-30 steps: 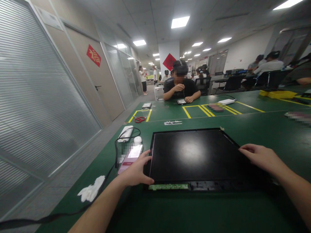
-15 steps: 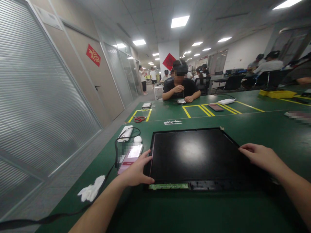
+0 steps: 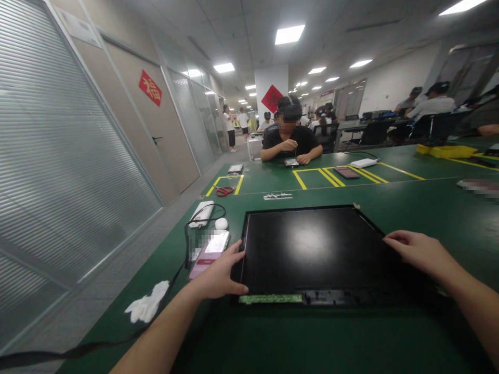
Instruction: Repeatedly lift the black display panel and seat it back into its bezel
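A large black display panel [image 3: 312, 249] lies flat on the green table [image 3: 312, 343], with a narrow green circuit strip [image 3: 270, 299] along its near edge. My left hand [image 3: 218, 275] grips the panel's near left corner, thumb on top and fingers curled round the edge. My right hand [image 3: 419, 252] lies on the panel's right edge, fingers together and bent over it.
Left of the panel lie a phone [image 3: 209, 248], a white power bank [image 3: 201, 214], a small white round object [image 3: 221, 224], a black cable [image 3: 186, 244] and a white cloth [image 3: 147, 307]. Red scissors [image 3: 224, 191] lie farther back. A seated person [image 3: 290, 140] works across the table.
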The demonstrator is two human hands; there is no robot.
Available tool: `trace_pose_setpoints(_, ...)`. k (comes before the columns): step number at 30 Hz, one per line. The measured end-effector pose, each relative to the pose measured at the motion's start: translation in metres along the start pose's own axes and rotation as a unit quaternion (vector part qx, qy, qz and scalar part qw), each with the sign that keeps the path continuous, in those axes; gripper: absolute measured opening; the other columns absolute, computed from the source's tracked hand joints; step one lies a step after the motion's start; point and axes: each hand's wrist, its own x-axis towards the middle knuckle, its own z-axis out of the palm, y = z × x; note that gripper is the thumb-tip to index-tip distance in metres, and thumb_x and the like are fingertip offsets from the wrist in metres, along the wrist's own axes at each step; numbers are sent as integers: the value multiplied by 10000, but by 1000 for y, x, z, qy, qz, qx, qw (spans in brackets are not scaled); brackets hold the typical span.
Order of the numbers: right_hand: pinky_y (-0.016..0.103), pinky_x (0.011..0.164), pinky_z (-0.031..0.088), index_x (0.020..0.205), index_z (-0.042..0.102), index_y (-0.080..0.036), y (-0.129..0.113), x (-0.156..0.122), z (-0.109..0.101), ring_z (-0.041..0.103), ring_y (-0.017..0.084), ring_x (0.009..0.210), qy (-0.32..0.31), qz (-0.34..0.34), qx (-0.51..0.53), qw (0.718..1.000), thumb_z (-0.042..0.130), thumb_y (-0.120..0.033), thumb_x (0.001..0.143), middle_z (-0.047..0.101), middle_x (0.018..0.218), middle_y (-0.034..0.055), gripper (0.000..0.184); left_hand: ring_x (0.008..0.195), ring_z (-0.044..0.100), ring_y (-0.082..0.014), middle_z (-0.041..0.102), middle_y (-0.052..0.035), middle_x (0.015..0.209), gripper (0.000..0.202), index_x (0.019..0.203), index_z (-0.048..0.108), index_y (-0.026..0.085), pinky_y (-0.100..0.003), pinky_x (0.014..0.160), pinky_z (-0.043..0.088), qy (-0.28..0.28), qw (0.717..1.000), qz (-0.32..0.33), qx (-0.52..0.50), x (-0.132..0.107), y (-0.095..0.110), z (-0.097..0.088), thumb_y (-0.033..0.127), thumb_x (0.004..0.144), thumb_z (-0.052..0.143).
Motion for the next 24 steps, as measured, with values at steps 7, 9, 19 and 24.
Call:
trace_pose_setpoints(7, 382, 643, 501, 850, 771, -266, 4, 2, 0, 657, 230, 533, -20, 23, 32, 999, 545, -612, 714, 750, 770, 46, 435, 1540, 219, -369, 179, -189, 1686, 919, 1438, 564, 121, -468, 1249, 218, -1, 1000, -3, 6, 1, 0, 2, 327, 590, 850)
trace_pose_setpoints(9, 374, 609, 490, 844, 770, -264, 6, 2, 1, 650, 235, 518, -18, 18, 38, 999, 542, -635, 710, 729, 704, 44, 456, 1540, 222, -372, 186, -193, 1685, 918, 1437, 565, 122, -472, 1250, 217, 0, 1000, 1, 6, 0, -1, 2, 324, 589, 851)
trace_pose_setpoints(19, 393, 651, 487, 870, 785, -284, 6, -2, -10, 681, 242, 587, 26, 47, 87, 995, 539, -626, 702, 781, 876, 31, 454, 1400, 489, -383, 194, -180, 1691, 809, 1467, 510, 160, -488, 1125, 445, 58, 995, -17, -76, 4, -3, 9, 442, 741, 731)
trace_pose_setpoints(24, 379, 662, 490, 879, 784, -277, 24, 8, -7, 715, 284, 774, 98, 30, 58, 993, 532, -631, 699, 787, 927, 59, 470, 1493, 349, -372, 394, -222, 1599, 698, 1406, 551, 101, -521, 1234, 254, 128, 991, -5, 24, 11, -8, 18, 427, 798, 658)
